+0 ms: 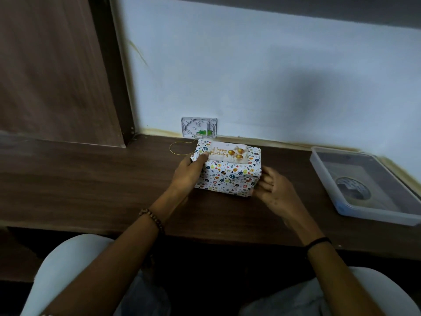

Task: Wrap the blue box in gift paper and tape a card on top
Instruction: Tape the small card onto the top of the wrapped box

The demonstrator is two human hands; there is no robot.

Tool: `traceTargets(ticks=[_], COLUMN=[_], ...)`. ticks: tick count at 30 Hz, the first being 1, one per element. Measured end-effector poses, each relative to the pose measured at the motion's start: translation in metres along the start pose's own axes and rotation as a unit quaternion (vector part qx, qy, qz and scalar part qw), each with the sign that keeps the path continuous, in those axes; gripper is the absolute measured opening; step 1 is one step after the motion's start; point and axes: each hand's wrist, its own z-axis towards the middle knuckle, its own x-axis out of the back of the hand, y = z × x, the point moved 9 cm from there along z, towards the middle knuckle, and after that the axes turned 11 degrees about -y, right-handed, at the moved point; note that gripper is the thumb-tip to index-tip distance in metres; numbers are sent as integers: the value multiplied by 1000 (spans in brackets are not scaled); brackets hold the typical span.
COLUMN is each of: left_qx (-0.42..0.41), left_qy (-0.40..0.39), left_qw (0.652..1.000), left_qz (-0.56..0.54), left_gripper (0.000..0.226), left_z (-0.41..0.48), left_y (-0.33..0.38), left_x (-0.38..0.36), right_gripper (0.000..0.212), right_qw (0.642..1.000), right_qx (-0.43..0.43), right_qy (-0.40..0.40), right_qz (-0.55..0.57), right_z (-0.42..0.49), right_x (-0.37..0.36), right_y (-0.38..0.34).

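The box [230, 176] sits on the dark wooden desk, fully covered in white gift paper with small coloured patterns. A pale "Happy Birthday" card [227, 152] with gold balloons lies flat on its top. My left hand [189, 173] holds the box's left end, with a fingertip pressing on the card's left edge. My right hand [272, 185] is at the box's right end, its curled fingers touching that side. No blue of the box shows.
A clear plastic tray [337, 201] at the right holds a roll of tape [353, 187]. A white wall socket plate [199, 127] stands behind the box, and a thin yellow loop of thread [180, 148] lies left of it. The desk's front edge [159, 233] is near my knees.
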Motion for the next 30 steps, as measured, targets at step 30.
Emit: traceTargets(ticks=[30], left_qx=[38], left_qy=[-98], left_qw=[990], left_qz=[-98], left_gripper=[82], left_z=[-2], left_y=[-6], left_x=[-31], right_gripper=[79], right_qw=[990], right_qx=[-12], right_qy=[4], right_qz=[137], right_z=[23], right_x=[-17], right_y=[23])
